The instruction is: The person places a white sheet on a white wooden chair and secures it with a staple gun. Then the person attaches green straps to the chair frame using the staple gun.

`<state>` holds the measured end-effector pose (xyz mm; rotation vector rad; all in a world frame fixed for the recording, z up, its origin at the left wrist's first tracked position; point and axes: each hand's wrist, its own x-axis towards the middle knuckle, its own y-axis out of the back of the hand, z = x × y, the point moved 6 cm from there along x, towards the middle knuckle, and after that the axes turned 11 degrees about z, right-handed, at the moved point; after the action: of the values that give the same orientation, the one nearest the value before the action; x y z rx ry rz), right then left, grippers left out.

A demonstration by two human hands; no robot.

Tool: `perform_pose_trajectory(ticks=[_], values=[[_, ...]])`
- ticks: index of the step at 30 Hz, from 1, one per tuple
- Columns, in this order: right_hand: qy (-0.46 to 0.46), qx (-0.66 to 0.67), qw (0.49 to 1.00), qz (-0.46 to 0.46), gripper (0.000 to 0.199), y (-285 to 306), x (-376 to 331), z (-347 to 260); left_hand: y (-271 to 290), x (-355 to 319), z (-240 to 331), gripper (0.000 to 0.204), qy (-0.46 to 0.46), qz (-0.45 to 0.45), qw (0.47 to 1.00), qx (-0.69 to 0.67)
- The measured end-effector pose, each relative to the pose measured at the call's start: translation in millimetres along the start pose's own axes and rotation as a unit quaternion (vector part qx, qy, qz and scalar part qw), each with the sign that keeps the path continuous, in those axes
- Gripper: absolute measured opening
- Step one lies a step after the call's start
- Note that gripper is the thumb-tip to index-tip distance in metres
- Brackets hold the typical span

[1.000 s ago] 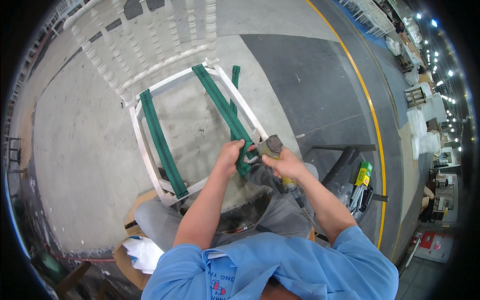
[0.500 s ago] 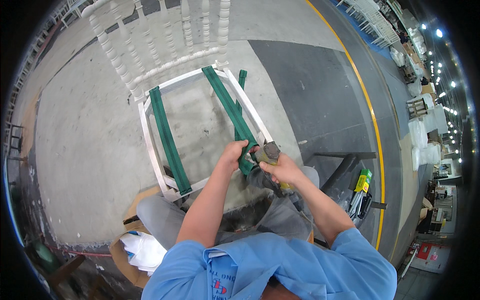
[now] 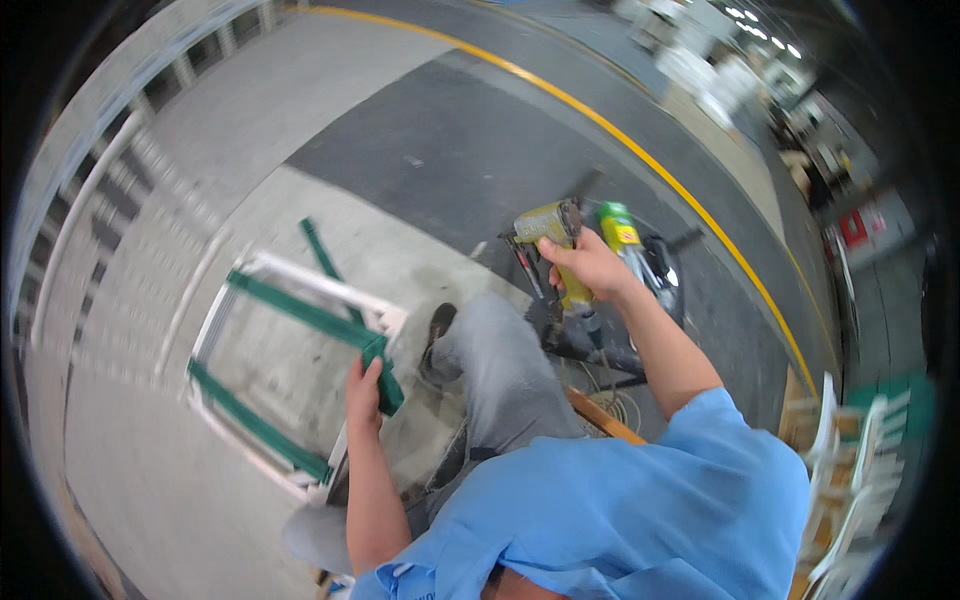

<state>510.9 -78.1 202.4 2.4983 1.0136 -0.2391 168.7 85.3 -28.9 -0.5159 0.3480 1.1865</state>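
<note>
At the left stands a white chair with a spindle back; its seat frame (image 3: pixel 212 325) is open in the middle. Two green webbing straps cross it, a near-left strap (image 3: pixel 255 420) and an upper strap (image 3: pixel 300 318). My left hand (image 3: pixel 364 398) is closed on the folded end of the upper strap by the frame's corner. A further strip of green webbing (image 3: pixel 318 248) juts out beyond the frame's side. Well apart from the chair, my right hand (image 3: pixel 592 266) grips a yellow air staple gun (image 3: pixel 546 222) by its handle, its nose pointing left.
Beyond my right hand, a dark stand bears a green and yellow box (image 3: pixel 620 228) and loose tools. A coiled air hose (image 3: pixel 622 412) lies near a wooden edge (image 3: pixel 604 415). White chairs (image 3: pixel 850 480) stand at lower right. A yellow floor line (image 3: pixel 640 142) curves past.
The view has swung rightward. My right hand has carried the staple gun away from the seat corner to the right, while my left hand stays on the green strap.
</note>
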Motion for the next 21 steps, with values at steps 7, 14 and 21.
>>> perform_pose_trajectory(ticks=[7,14,21], values=[[-0.194,0.06,0.975,0.094,0.048,146,-2,156,-26,-14,3,0.043,-0.083,0.028,0.981,0.171],[-0.243,0.03,0.961,0.128,0.068,164,3,232,-39,-20,6,0.039,-0.093,0.036,0.974,0.205],[-0.073,-0.43,0.864,0.251,0.05,217,-33,200,-29,-30,20,0.03,-0.113,0.074,0.95,0.281]])
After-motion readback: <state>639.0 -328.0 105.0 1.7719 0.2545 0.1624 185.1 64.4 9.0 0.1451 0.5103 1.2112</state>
